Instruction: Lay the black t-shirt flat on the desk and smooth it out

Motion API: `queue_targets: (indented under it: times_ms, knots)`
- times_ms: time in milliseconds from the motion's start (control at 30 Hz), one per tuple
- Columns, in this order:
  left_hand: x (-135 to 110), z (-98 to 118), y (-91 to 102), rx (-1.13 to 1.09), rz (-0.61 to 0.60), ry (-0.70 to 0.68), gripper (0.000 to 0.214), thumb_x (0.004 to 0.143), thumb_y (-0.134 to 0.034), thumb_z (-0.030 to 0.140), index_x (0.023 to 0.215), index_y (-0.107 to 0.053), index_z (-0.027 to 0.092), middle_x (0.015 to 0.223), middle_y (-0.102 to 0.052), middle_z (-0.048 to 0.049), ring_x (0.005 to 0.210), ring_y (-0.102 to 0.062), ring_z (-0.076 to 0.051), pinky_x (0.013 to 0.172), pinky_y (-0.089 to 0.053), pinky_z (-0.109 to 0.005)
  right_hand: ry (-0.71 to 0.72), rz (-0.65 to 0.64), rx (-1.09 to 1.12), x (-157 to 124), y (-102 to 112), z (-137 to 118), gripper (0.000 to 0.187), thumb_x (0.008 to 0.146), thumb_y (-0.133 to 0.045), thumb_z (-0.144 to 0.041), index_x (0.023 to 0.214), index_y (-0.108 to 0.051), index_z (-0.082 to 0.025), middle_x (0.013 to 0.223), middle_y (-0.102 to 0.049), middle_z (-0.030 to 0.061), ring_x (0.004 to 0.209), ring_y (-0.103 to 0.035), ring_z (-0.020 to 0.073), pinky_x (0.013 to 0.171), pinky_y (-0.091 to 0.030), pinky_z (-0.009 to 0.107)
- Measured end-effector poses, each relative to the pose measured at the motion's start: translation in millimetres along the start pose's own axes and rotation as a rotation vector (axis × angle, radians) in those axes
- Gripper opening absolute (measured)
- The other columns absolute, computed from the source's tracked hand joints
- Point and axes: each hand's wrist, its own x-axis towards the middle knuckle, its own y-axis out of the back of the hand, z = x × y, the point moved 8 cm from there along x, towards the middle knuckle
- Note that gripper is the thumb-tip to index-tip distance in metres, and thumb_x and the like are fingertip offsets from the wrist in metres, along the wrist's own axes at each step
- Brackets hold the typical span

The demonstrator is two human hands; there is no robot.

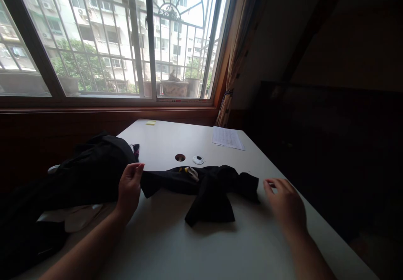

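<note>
A black garment [214,192] lies bunched across the white table in front of me, one wide part hanging toward me. A pale label-like patch with a yellow mark [191,173] shows near its middle. My left hand [129,189] pinches the garment's left end between thumb and fingers, lifting it slightly. Just past the garment's right end, my right hand [285,202] hovers apart from the cloth. Its fingers are loosely curled, with a small gap between thumb and forefinger, and I see nothing in them.
A large heap of dark clothing [94,166] covers the table's left side, with white cloth [78,217] under it. Farther back are a round cable hole [180,158], its white cover [198,160], printed sheets [227,138] and yellow notes [150,123]. A barred window [126,40] stands behind.
</note>
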Motion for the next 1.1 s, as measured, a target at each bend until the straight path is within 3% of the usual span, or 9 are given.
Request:
queue_targets:
  times_ms: [133, 200, 300, 367, 433, 633, 800, 933, 1100]
  knots:
    - [-7.1, 3.5, -12.0, -0.031, -0.091, 0.003, 0.036, 0.089, -0.065, 0.056, 0.093, -0.065, 0.02, 0.079, -0.058, 0.0016, 0.072, -0.053, -0.016, 0.065, -0.044, -0.025, 0.05, 0.005, 0.245, 0.6, 10.0, -38.7, 0.019, 0.097, -0.054, -0.033, 0.105, -0.068, -0.022, 0.098, -0.067, 0.0082, 0.091, -0.064, 0.0251, 0.085, -0.052, 0.04]
    - [-12.5, 3.9, -21.5, -0.008, -0.169, -0.021, 0.032, 0.092, -0.063, 0.053, 0.096, -0.064, 0.021, 0.08, -0.058, 0.0017, 0.072, -0.053, -0.016, 0.066, -0.045, -0.025, 0.2, -0.164, 0.428, -7.2, 2.1, -86.1, 0.022, 0.097, -0.058, -0.03, 0.117, -0.065, -0.025, 0.108, -0.066, 0.0075, 0.103, -0.063, 0.0245, 0.093, -0.051, 0.04]
    - [-21.1, 5.2, -36.7, 0.065, -0.305, -0.14, 0.027, 0.093, -0.065, 0.047, 0.105, -0.062, 0.024, 0.08, -0.054, 0.0027, 0.071, -0.054, -0.016, 0.068, -0.048, -0.027, 0.432, -0.502, 0.543, -33.9, -17.6, -153.0, 0.056, 0.088, -0.071, -0.031, 0.141, -0.053, -0.032, 0.134, -0.058, 0.0078, 0.123, -0.055, 0.027, 0.103, -0.048, 0.042]
    - [-28.5, 8.4, -46.4, 0.154, -0.392, -0.296, 0.032, 0.09, -0.07, 0.044, 0.115, -0.061, 0.027, 0.09, -0.054, 0.0008, 0.079, -0.057, -0.017, 0.075, -0.052, -0.031, 0.497, -0.632, 0.528, -49.4, -30.0, -174.6, 0.073, 0.078, -0.079, -0.027, 0.145, -0.049, -0.034, 0.141, -0.054, 0.0073, 0.127, -0.051, 0.03, 0.107, -0.046, 0.047]
    - [-37.4, 9.3, -55.6, 0.282, -0.463, -0.451, 0.043, 0.086, -0.075, 0.04, 0.125, -0.06, 0.031, 0.108, -0.053, -0.0037, 0.096, -0.058, -0.022, 0.088, -0.054, -0.039, 0.489, -0.681, 0.491, -56.9, -41.1, -178.5, 0.069, 0.074, -0.076, -0.014, 0.138, -0.057, -0.032, 0.133, -0.059, 0.0069, 0.121, -0.055, 0.0294, 0.104, -0.047, 0.047]
    - [-50.6, -7.8, -73.5, 0.582, -0.604, -0.537, 0.072, 0.084, -0.071, 0.016, 0.146, -0.044, 0.04, 0.152, -0.034, -0.0074, 0.122, -0.049, -0.03, 0.101, -0.05, -0.051, 0.354, -0.606, 0.542, -48.9, -43.8, -156.3, 0.043, 0.077, -0.054, 0.0, 0.11, -0.069, -0.024, 0.103, -0.067, 0.0044, 0.094, -0.064, 0.0213, 0.085, -0.054, 0.035]
    - [-45.5, -10.5, -73.1, 0.64, -0.652, -0.487, 0.063, 0.084, -0.059, 0.006, 0.141, -0.051, 0.031, 0.114, -0.062, -0.0067, 0.106, -0.056, -0.029, 0.091, -0.053, -0.046, 0.006, -0.172, 0.653, -17.8, -8.3, -98.8, 0.023, 0.093, -0.053, -0.028, 0.112, -0.066, -0.024, 0.108, -0.067, 0.0053, 0.102, -0.063, 0.0246, 0.089, -0.051, 0.039]
    - [-36.5, 0.9, -64.5, 0.598, -0.597, -0.522, 0.034, 0.085, -0.053, 0.006, 0.107, -0.07, 0.025, 0.1, -0.06, -0.0058, 0.095, -0.06, -0.026, 0.081, -0.052, -0.038, -0.467, 0.205, 0.672, -18.3, 9.7, -25.9, 0.03, 0.086, -0.062, -0.037, 0.111, -0.067, -0.021, 0.11, -0.068, 0.0054, 0.103, -0.063, 0.028, 0.093, -0.047, 0.047]
    - [-24.6, 28.1, -41.7, 0.398, -0.38, -0.539, 0.024, 0.094, -0.052, 0.016, 0.105, -0.071, 0.026, 0.098, -0.056, -0.0032, 0.087, -0.06, -0.02, 0.077, -0.051, -0.033, -0.748, 0.494, 1.021, -32.6, 2.3, 13.6, 0.038, 0.076, -0.075, -0.034, 0.11, -0.068, -0.02, 0.109, -0.068, 0.0037, 0.104, -0.062, 0.0293, 0.099, -0.047, 0.051]
